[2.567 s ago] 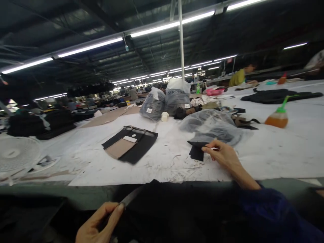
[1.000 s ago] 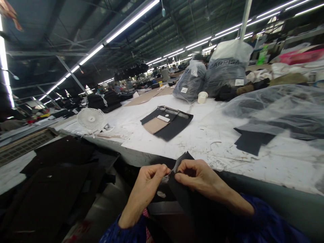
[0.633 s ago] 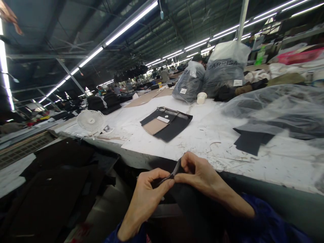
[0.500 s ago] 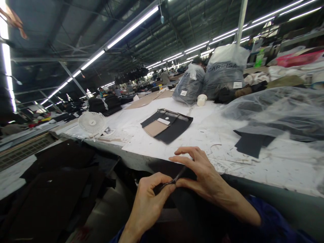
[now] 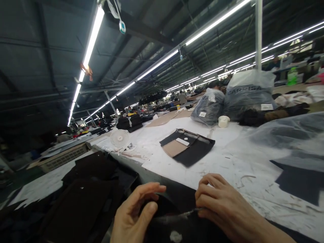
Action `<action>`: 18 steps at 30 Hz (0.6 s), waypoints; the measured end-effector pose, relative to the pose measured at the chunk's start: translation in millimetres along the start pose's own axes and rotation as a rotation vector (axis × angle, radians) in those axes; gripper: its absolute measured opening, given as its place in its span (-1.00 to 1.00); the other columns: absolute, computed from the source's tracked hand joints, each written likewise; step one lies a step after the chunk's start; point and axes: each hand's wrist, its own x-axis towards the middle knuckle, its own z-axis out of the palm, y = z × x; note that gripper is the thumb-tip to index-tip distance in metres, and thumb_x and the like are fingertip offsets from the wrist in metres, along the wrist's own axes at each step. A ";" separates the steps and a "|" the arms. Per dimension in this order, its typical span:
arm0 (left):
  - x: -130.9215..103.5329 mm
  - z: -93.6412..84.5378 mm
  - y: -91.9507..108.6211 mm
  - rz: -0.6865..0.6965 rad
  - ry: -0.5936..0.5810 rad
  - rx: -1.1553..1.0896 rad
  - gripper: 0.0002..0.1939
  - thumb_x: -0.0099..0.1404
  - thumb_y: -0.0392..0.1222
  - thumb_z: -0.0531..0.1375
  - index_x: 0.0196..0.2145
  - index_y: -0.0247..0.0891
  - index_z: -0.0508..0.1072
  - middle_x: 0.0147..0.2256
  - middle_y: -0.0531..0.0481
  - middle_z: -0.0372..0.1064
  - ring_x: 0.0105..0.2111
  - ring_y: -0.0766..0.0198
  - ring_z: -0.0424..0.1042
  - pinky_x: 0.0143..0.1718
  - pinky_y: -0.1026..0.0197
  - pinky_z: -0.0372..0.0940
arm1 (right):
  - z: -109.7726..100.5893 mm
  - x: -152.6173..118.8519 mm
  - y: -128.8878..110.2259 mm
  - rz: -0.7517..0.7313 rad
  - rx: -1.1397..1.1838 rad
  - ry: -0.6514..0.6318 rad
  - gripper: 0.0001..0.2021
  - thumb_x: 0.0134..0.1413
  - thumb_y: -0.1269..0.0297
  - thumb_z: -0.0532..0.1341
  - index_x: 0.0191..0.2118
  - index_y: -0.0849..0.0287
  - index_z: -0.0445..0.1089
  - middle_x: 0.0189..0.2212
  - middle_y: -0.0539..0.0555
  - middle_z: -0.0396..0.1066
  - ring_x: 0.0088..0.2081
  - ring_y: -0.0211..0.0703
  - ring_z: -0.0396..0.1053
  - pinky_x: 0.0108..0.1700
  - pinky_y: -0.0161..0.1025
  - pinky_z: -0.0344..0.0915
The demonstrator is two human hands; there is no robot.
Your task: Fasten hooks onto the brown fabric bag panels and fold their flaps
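A black fabric panel (image 5: 192, 226) lies low in front of me, with a frayed, pale edge and a whitish spot on it. My right hand (image 5: 222, 204) is closed, pinching that edge at its right end. At the left end my left hand (image 5: 133, 212) is open, thumb and fingers apart, close to the panel. Whether it touches the fabric is unclear. Beyond the hands, a dark stitched piece (image 5: 196, 153) with a beige patch (image 5: 174, 148) and a white label (image 5: 182, 141) rests on the white-covered table (image 5: 162, 168).
Dark fabric pieces (image 5: 83, 199) are heaped at left, near a plastic crate (image 5: 67, 157). A small white fan (image 5: 120, 139) stands at the table's left. Filled plastic bags (image 5: 246, 96), a cup (image 5: 223, 121) and clear plastic sheeting (image 5: 291, 131) occupy the back and right.
My hands have moved apart: the left has let go of the fabric edge and opened, while the right now pinches it farther right. The view has tilted up and turned left.
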 end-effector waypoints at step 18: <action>72.4 25.9 30.2 -0.127 -0.380 -0.211 -0.62 0.22 0.07 0.22 -0.49 -0.35 0.47 -0.60 0.05 0.35 -0.62 0.38 0.24 -0.56 0.33 0.11 | -61.5 -27.1 2.3 0.032 -0.007 0.481 -0.60 0.18 -0.03 0.13 0.13 -0.25 0.24 0.17 0.06 0.30 0.25 0.11 0.15 0.18 0.07 0.29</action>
